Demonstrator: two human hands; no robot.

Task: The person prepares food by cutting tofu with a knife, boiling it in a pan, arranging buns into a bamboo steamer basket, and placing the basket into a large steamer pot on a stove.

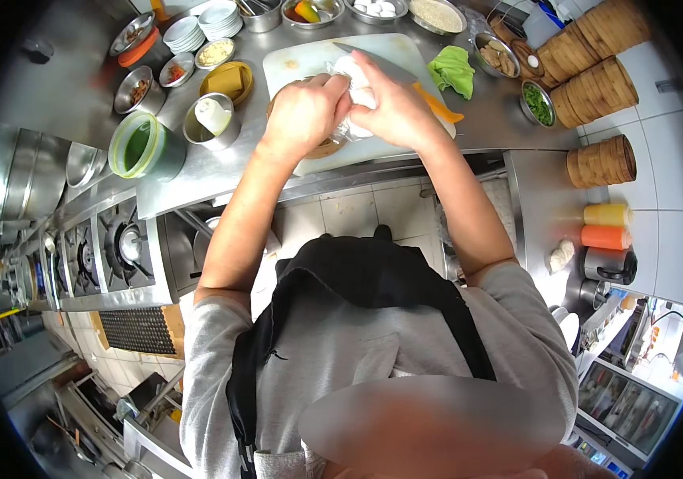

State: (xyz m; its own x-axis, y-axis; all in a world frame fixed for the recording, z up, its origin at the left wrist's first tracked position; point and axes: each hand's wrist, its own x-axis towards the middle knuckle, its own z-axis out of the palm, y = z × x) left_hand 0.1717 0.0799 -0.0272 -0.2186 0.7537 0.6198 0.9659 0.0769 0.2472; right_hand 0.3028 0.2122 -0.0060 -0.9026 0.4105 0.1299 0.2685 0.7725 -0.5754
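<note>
Over the white cutting board point(309, 57), both hands meet around a white bundle point(355, 80) with clear plastic wrap at its edges. My left hand point(307, 112) has its fingers curled against the plastic. My right hand point(393, 104) presses its fingers and thumb round the bundle's right side. A round wooden item shows partly beneath my left hand; the rest is hidden. A knife point(385, 64) lies on the board behind the hands. Orange strips point(440, 106) and a green leaf point(452, 72) lie to the right.
Metal bowls and stacked white dishes point(184, 36) line the back. A green-rimmed tub point(138, 145) and a metal pot point(211, 124) stand left. Bamboo steamers point(601, 162) and a bowl of chopped greens point(537, 104) are at right. Stove burners point(128, 242) sit lower left.
</note>
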